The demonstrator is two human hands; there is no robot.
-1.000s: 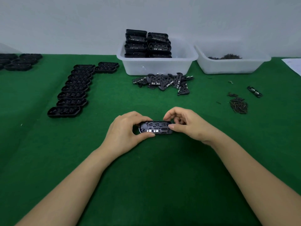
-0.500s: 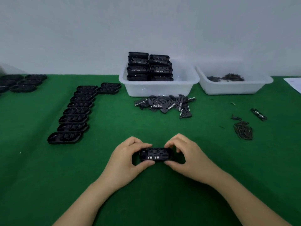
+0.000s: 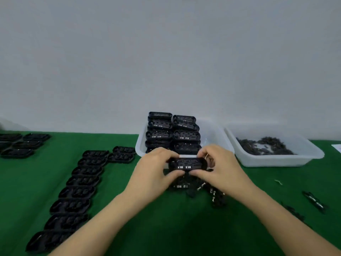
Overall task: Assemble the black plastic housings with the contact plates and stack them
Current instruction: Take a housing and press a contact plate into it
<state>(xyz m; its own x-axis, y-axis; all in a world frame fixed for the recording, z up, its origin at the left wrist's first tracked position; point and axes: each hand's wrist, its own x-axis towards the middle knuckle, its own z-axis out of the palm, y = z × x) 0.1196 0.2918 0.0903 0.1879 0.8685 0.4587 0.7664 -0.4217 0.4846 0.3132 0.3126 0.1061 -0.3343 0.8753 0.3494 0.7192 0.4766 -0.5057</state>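
Head view looks down over a green table (image 3: pixel 166 228) set against a pale wall. Both hands are raised in front of the near rim of a white bin (image 3: pixel 217 139) and share one black housing (image 3: pixel 187 164): the left hand (image 3: pixel 153 174) pinches its left end, fingers curled over the top and thumb under the lower edge, while the right hand (image 3: pixel 221 170) pinches the right end the same way. The housing is held level, its open face toward the camera, with a fitted plate showing as small pale metal tabs along the lower edge (finer detail is too blurred to read).

Inside the bin, assembled housings (image 3: pixel 173 133) stand in two stacks side by side, rising above its rim. Just beneath the hands, on the table, lies a loose pile of contact plates (image 3: pixel 201 189), partly hidden by the wrists. A second white bin (image 3: pixel 273 159) to the right holds a heap of small dark parts (image 3: pixel 265 145).

On the left, a row of empty housings (image 3: pixel 77 189) runs from the near edge toward the bin, each touching or just beside the next. Another cluster of housings (image 3: pixel 20 145) sits at the far left edge. One lone plate (image 3: pixel 313 200) lies well to the right.
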